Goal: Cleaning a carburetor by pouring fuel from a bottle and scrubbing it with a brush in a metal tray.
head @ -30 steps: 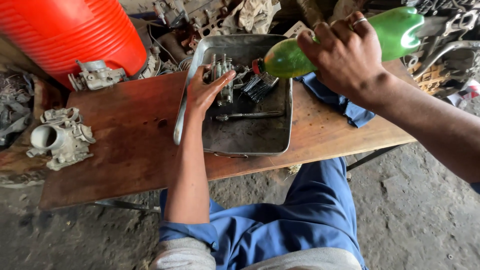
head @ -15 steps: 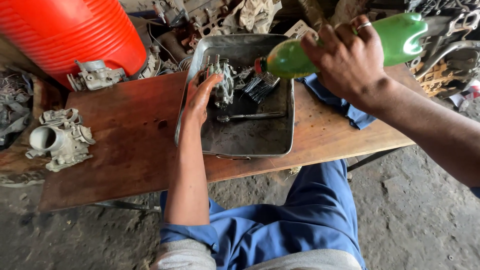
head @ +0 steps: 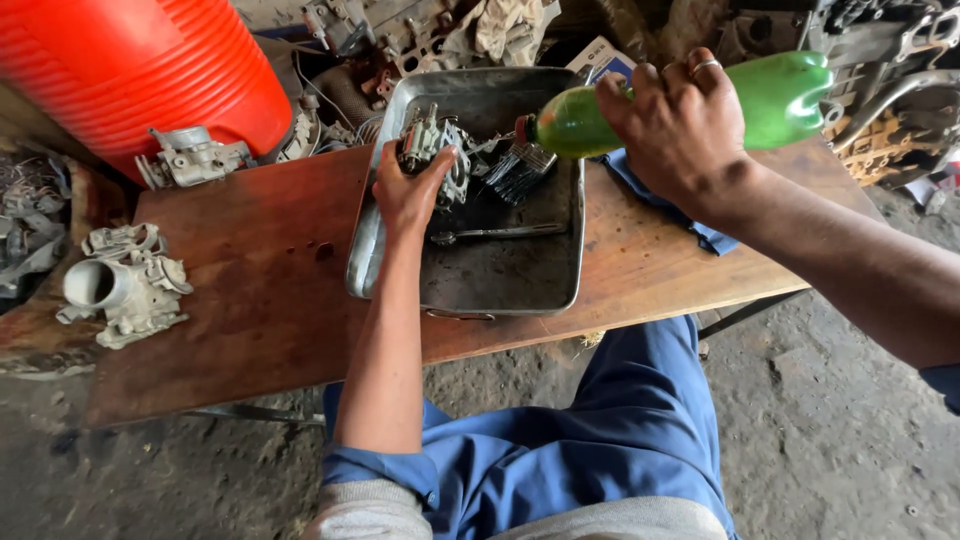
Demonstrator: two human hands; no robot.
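Note:
My left hand (head: 410, 190) grips a grey metal carburettor part (head: 438, 150) and holds it up at the far left of a shallow metal tray (head: 560, 290). My right hand (head: 680, 130) holds a green plastic bottle (head: 780, 95) tipped on its side, its neck pointing left over the tray toward the part. A dark-bristled brush (head: 520, 170) lies in the tray just under the bottle's mouth. A long thin metal tool (head: 495, 234) lies flat on the tray's dark wet bottom.
The tray rests on a brown wooden bench (head: 250, 290). A grey throttle body (head: 125, 285) sits at its left end, another casting (head: 190, 155) beside a big red ribbed drum (head: 140, 70). A blue cloth (head: 650, 195) lies right of the tray. Engine parts crowd the back.
My left hand has closed around the carburettor part and lifted it slightly in the tray. The bottle has tilted a little further toward it.

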